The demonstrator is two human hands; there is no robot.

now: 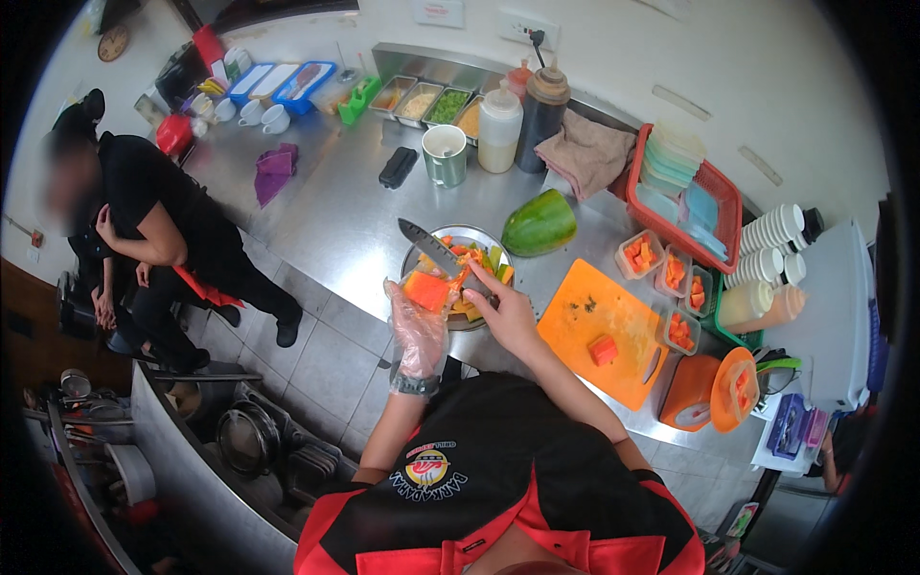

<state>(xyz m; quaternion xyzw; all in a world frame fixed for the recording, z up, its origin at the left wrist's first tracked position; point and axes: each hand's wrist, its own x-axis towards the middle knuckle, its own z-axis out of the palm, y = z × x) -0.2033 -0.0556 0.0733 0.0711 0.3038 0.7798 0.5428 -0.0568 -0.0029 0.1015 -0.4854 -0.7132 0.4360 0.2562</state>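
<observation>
My left hand (420, 335), in a clear plastic glove, grips a piece of orange-red papaya (425, 290). My right hand (500, 309) is bare and closed round a knife (429, 245), its dark blade slanting up and to the left, just beyond the papaya piece. Below both hands sits a round metal bowl (508, 280) with green and yellow peelings and orange scraps in it. A large green-skinned papaya piece (540, 222) lies behind the bowl on the right. On the orange cutting board (585, 326) rests one red-orange papaya chunk (603, 350), with dark specks near it.
Clear tubs of cut papaya (640, 254) stand right of the board, near a red basket (730, 216) and an orange container (692, 393). Sauce bottles (499, 129) and a green-white mug (444, 156) stand at the back. At the left, people in black (172, 201) are beside the counter.
</observation>
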